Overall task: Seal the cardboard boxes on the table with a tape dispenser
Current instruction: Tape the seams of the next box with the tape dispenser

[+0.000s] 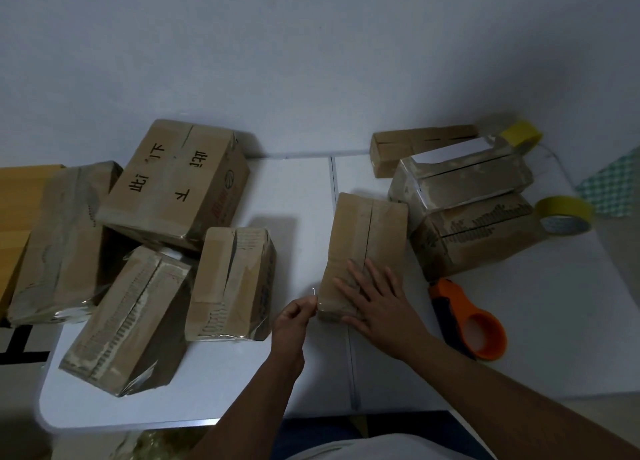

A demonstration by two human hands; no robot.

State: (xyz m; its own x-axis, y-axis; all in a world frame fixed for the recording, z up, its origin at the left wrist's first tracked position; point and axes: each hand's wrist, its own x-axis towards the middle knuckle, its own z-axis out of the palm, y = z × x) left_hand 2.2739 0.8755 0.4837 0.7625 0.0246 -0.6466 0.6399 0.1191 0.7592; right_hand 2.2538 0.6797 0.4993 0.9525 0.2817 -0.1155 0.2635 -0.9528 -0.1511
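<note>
**Smoothing tape down on the middle box**

The box sits mid-desk, its seam running away from the person. To seal it well, press the tape flat along the seam and over the near edge, working out bubbles. The right hand lies flat on the box's near end, fingers spread, gripping nothing. The left hand pinches what looks like a clear tape end at the near corner. The tape dispenser lies on the desk, just right of the right wrist.
</note>
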